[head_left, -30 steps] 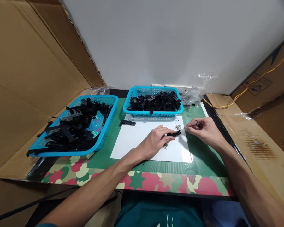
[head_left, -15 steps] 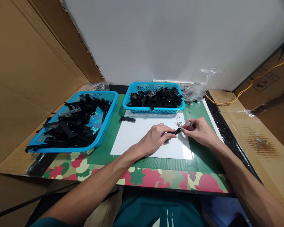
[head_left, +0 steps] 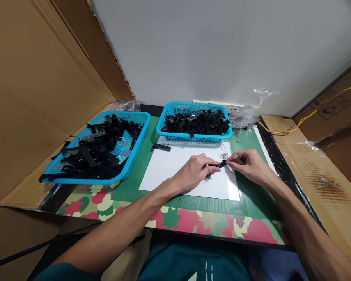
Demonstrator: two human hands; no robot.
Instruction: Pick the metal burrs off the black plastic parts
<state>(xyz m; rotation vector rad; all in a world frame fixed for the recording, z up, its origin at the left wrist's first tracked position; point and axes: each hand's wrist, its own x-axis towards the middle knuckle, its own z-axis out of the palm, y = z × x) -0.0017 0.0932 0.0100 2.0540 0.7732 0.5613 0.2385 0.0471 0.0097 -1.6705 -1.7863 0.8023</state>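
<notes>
My left hand (head_left: 199,170) pinches a small black plastic part (head_left: 222,164) between thumb and fingers, its far end poking out to the right. My right hand (head_left: 247,166) is closed at that protruding end, thumb and forefinger pressed together. Something thin and dark shows among its curled fingers, too small to name. Just beyond the part lies a little pile of tiny metal pieces (head_left: 223,155) on a white sheet (head_left: 169,171). Another such pile (head_left: 207,178) sits by my left thumb, partly covered by the hand. A longer black plastic piece (head_left: 161,147) rests at the sheet's upper left corner.
A blue basket (head_left: 136,154) heaped with long black parts stands at the left. Behind the sheet is a second blue basket (head_left: 194,137) full of smaller black parts. Clear plastic bags (head_left: 245,117) lie at the back right. Cardboard walls (head_left: 46,66) flank the table.
The whole view has shifted slightly. Both hands stay together at the black plastic part; the right fingertips still meet its end.
</notes>
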